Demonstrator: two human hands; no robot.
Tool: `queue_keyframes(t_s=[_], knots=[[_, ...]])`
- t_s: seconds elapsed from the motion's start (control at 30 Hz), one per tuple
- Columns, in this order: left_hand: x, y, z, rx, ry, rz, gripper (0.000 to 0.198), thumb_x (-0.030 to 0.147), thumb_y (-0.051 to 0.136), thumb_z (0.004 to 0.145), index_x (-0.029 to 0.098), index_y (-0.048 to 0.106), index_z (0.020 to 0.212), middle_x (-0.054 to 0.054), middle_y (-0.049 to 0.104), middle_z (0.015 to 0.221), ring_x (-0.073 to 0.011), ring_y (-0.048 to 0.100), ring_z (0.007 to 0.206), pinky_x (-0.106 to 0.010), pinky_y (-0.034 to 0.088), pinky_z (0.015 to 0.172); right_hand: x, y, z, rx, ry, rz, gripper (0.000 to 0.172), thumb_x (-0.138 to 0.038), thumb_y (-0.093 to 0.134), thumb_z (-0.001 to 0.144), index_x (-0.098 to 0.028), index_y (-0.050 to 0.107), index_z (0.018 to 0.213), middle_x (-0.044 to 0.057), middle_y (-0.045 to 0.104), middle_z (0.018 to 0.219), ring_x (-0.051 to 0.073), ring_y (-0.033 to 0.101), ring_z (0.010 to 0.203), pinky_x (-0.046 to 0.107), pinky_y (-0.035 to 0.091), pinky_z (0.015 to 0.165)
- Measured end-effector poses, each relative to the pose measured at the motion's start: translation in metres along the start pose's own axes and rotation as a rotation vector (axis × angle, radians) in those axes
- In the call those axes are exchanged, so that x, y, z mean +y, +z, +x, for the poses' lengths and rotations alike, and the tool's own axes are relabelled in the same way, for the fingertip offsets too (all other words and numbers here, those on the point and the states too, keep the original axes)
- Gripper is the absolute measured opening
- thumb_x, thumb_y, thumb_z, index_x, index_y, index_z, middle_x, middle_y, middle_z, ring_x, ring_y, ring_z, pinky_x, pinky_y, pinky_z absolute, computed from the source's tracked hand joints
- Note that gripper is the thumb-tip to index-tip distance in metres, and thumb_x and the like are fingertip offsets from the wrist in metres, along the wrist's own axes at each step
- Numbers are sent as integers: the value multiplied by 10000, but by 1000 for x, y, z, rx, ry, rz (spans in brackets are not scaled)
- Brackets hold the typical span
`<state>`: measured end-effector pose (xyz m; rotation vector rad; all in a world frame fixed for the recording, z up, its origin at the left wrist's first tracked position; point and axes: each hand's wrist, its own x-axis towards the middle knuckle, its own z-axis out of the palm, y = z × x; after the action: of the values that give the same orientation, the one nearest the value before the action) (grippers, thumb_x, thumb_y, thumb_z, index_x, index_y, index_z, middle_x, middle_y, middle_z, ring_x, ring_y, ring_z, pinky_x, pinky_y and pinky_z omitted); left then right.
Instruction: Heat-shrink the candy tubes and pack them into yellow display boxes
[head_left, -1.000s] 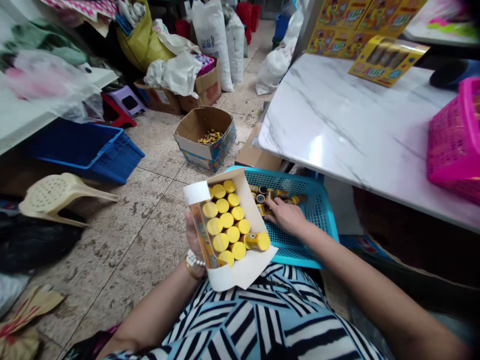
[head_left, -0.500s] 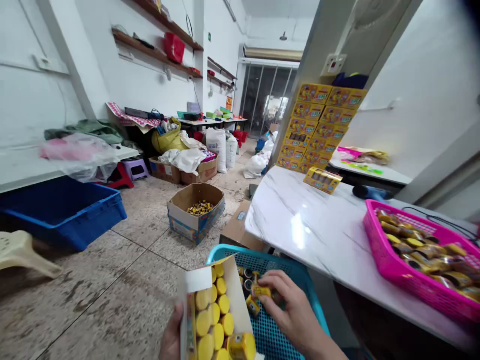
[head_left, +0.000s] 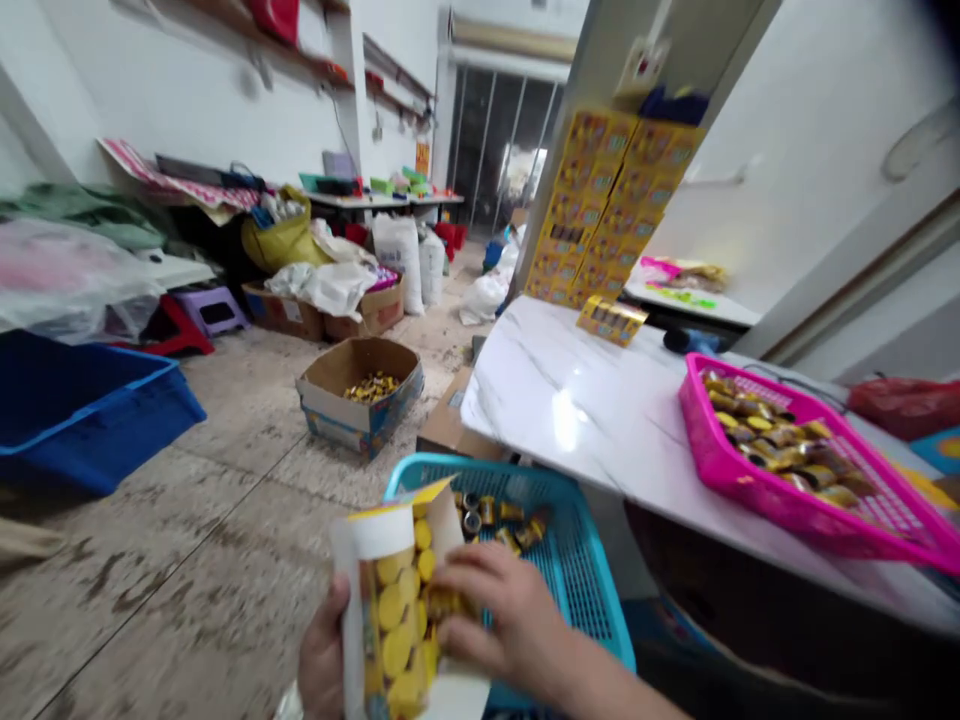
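Note:
An open carton [head_left: 351, 620] with several yellow-capped small jars [head_left: 397, 645] standing in rows is gripped along its left side by my left hand [head_left: 322, 640]. Over the carton's right side, my right hand [head_left: 510, 610] has its fingers closed around a small yellow jar [head_left: 448, 603], blurred and partly hidden by the fingers. Behind and below that hand, a turquoise basket [head_left: 589, 560] holds several more loose jars [head_left: 510, 515].
A marble-patterned table [head_left: 517, 390] bears a pink basket [head_left: 757, 487] of jars and a small yellow box [head_left: 611, 320]. Yellow boxes [head_left: 600, 200] are stacked by the pillar. On the floor are a cardboard box [head_left: 364, 400] and a blue crate [head_left: 105, 420].
My right hand has moved left from the turquoise basket to the carton with a jar in its fingers. The head view has turned right and tilted down slightly.

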<state>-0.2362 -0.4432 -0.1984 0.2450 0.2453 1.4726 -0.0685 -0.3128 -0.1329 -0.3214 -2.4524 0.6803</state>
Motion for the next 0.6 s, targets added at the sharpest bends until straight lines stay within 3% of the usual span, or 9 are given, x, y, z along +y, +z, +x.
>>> queue_keyframes(t_s=[0.07,0.13,0.17,0.27,0.33,0.37,0.5,0.6], knots=[[-1,-6,-4,5,41,-11,630,705,447,814,307,659,1254,-72,684,1237,-351,471,1338,-538,360,1117,9,-14,-5,64,176,69,273,-372,587,889,-218,698,1085,89,704,1084,180,663,949,304,555,800],[-3,-10,-7,23,115,-10,632,688,412,848,266,666,1244,-68,700,1210,-318,480,1336,-480,348,1139,34,-28,-12,83,387,-9,262,-353,530,929,-212,699,1071,76,715,1023,169,666,911,290,541,784],[-4,-11,-7,31,150,-3,636,684,402,858,254,662,1248,-65,702,1210,-304,476,1341,-458,337,1150,50,-33,-16,28,471,-109,263,-351,519,934,-207,705,1053,78,719,1013,178,666,915,310,528,823],[-6,-4,-3,61,229,-1,664,697,377,867,251,614,1299,-57,661,1288,-278,422,1385,-434,288,1181,96,-39,-32,-358,692,-436,340,-339,559,900,-197,662,1191,118,701,1093,224,672,943,341,508,831],[-7,4,2,77,258,-18,705,726,384,849,265,558,1353,-53,612,1358,-280,382,1411,-448,254,1196,110,-34,-38,-544,738,-545,501,-355,597,870,-200,553,1344,152,660,1198,258,669,991,341,504,804],[-7,7,4,89,262,-26,726,739,398,834,272,535,1373,-52,592,1382,-285,371,1417,-456,240,1201,111,-29,-39,-572,731,-563,554,-371,593,870,-198,501,1388,163,640,1235,270,666,1008,341,503,792],[-9,13,6,181,232,4,718,721,469,816,241,558,1343,-72,580,1391,-299,337,1433,-472,218,1203,97,-7,-33,-477,727,-627,500,-434,430,950,-170,452,1375,171,644,1182,286,678,933,363,504,732],[-9,15,6,218,261,36,713,722,490,803,240,570,1322,-65,548,1426,-292,287,1457,-460,204,1206,93,5,-25,-554,717,-633,417,-397,363,983,-141,536,1264,196,635,1135,292,669,948,373,498,749]])
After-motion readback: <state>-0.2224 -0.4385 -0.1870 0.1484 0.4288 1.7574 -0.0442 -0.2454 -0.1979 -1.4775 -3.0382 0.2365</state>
